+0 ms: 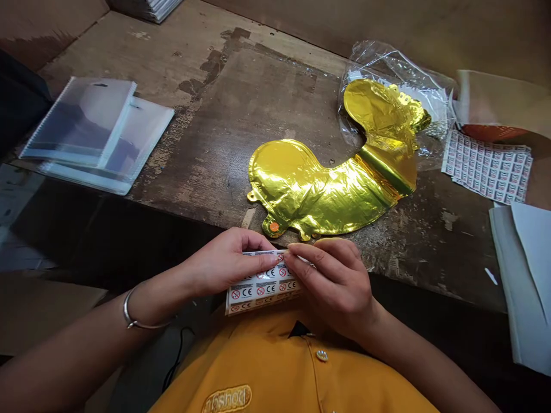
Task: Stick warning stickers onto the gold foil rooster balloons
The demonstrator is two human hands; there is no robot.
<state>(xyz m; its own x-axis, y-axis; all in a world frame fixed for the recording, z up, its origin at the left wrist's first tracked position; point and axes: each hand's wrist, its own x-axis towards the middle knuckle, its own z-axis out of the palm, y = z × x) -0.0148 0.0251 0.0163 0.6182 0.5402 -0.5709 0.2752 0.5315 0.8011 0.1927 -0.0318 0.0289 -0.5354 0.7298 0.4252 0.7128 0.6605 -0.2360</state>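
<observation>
My left hand (228, 261) grips a sheet of CE-mark stickers (262, 291) at its upper edge, thumb lying on the printed face. The thumb and fingertips of my right hand (333, 278) are pinched together at the sheet's top right part, by a small red-circle sticker; whether a sticker is lifted there I cannot make out. Just beyond my hands, a flat gold foil balloon (327, 192) lies curved on the table, with small tabs along its edge and an orange dot (274, 228) on one tab.
Clear plastic bags (97, 123) are stacked on the left of the wooden table (267, 92). A crumpled transparent bag (387, 63) lies under the balloon's far end. More sticker sheets (488, 166) and white sheets (516, 275) lie at the right. Papers (148, 7) sit at the back.
</observation>
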